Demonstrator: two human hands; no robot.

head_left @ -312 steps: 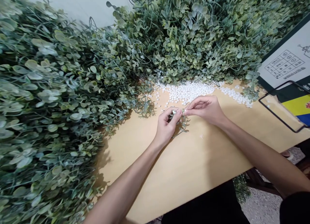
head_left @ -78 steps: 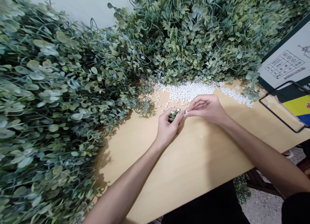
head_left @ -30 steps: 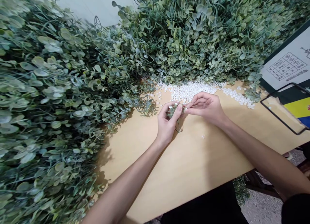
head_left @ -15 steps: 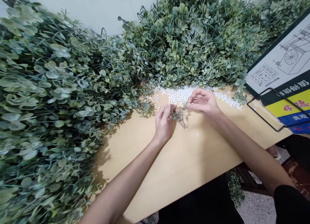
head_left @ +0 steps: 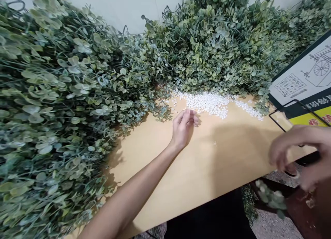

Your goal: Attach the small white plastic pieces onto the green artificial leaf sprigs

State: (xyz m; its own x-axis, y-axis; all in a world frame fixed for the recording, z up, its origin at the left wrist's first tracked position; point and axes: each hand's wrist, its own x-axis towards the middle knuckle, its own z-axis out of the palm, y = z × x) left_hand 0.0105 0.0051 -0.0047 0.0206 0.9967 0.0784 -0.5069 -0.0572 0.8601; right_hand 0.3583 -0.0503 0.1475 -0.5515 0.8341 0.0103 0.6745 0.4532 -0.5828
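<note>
My left hand [head_left: 182,129] rests near the wooden tabletop's [head_left: 160,184] middle, thumb laid over curled fingers. Whether anything small is inside them is hidden. Just beyond its fingertips lies a spread of small white pieces [head_left: 207,103]. My right hand [head_left: 301,153] is over the table's right edge, smeared by motion, with thumb and fingers apart and nothing seen between them. Below it, a blurred green leafy artificial sprig [head_left: 271,197] is in the air, off the front edge and apart from the hand. A tiny white star-shaped piece [head_left: 215,143] lies on the wood.
Heaped artificial greenery [head_left: 77,94] lines the left and back of the table. A printed box [head_left: 297,80] stands at the right, with a black wire frame [head_left: 276,120] before it. Beneath the right edge is a dark reddish-brown surface [head_left: 302,211].
My right hand has swung right, away from my left hand. The sprig between both hands is gone from there, and a sprig is now below my right hand. The view has shifted slightly.
</note>
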